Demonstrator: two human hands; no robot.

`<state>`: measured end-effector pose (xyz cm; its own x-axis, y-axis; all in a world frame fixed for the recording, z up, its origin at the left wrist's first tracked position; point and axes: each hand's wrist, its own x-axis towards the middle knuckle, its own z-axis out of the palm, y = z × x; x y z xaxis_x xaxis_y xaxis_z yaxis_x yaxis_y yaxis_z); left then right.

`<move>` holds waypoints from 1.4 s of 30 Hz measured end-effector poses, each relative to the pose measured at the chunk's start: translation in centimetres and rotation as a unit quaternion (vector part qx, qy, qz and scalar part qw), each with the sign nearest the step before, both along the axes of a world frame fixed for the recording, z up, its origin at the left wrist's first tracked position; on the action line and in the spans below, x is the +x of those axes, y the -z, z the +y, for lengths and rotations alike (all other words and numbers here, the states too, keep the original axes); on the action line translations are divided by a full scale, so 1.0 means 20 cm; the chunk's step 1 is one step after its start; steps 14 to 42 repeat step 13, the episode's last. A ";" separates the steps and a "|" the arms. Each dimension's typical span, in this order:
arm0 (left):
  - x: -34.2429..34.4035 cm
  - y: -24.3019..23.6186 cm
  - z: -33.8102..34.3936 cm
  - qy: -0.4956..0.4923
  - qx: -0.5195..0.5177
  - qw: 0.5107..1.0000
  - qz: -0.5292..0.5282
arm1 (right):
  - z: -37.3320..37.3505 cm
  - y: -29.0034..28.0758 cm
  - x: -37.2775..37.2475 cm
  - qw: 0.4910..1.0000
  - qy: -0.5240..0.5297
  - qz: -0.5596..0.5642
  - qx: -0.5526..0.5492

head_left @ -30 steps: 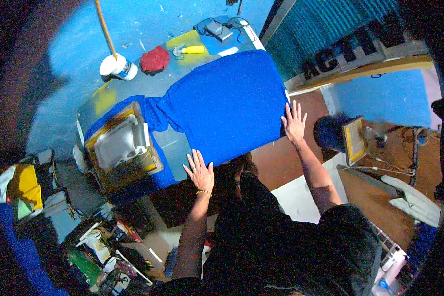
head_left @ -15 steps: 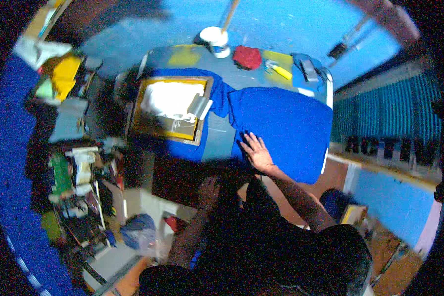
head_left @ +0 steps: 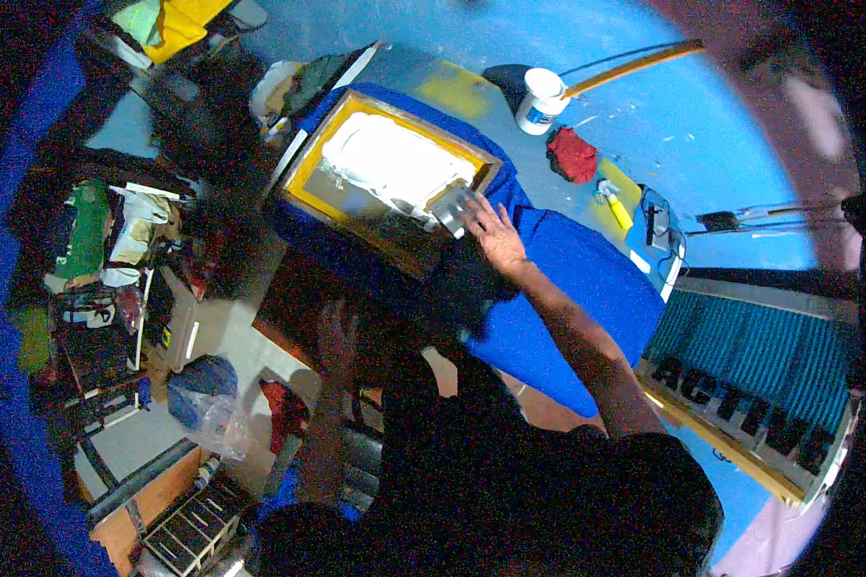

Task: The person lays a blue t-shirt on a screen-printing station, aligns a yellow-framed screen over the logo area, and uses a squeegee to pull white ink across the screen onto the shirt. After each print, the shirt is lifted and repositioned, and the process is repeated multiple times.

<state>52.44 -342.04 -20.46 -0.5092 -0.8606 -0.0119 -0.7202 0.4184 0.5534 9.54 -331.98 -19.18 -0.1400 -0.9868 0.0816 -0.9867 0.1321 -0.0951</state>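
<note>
My right hand (head_left: 494,238) reaches over the table with its fingers spread, the tips at the edge of a grey squeegee (head_left: 448,211); whether they touch it I cannot tell. The squeegee lies at the right end of a wood-edged printing screen (head_left: 303,183), whose mesh carries a thick patch of white ink (head_left: 385,157). Under the screen and to its right lies blue fabric (head_left: 587,274), spread over the table. My left hand (head_left: 336,332) hangs low in shadow near the table's front side, fingers loosely stretched and apparently holding nothing.
On the table's far side stand a white tub (head_left: 541,104) with a wooden stick, a crumpled red cloth (head_left: 573,155) and a yellow-handled tool (head_left: 618,208). Cluttered shelves (head_left: 115,260) fill the left. A plastic bag (head_left: 212,404) sits on the floor.
My right hand has left the blue fabric and moved left to the squeegee. My left hand has shifted left. The view has turned, bringing the screen nearer the middle.
</note>
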 end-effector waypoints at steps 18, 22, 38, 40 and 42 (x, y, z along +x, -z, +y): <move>-0.67 -0.26 -1.80 0.178 -0.074 0.958 -0.213 | -0.43 0.09 -0.12 0.993 -0.057 0.028 0.097; -0.67 -0.26 -1.80 0.178 -0.074 0.958 -0.213 | -0.43 0.09 -0.12 0.993 -0.057 0.028 0.097; -0.67 -0.26 -1.80 0.178 -0.074 0.958 -0.213 | -0.43 0.09 -0.12 0.993 -0.057 0.028 0.097; -0.67 -0.26 -1.80 0.178 -0.074 0.958 -0.213 | -0.43 0.09 -0.12 0.993 -0.057 0.028 0.097; -0.67 -0.26 -1.80 0.178 -0.074 0.958 -0.213 | -0.43 0.09 -0.12 0.993 -0.057 0.028 0.097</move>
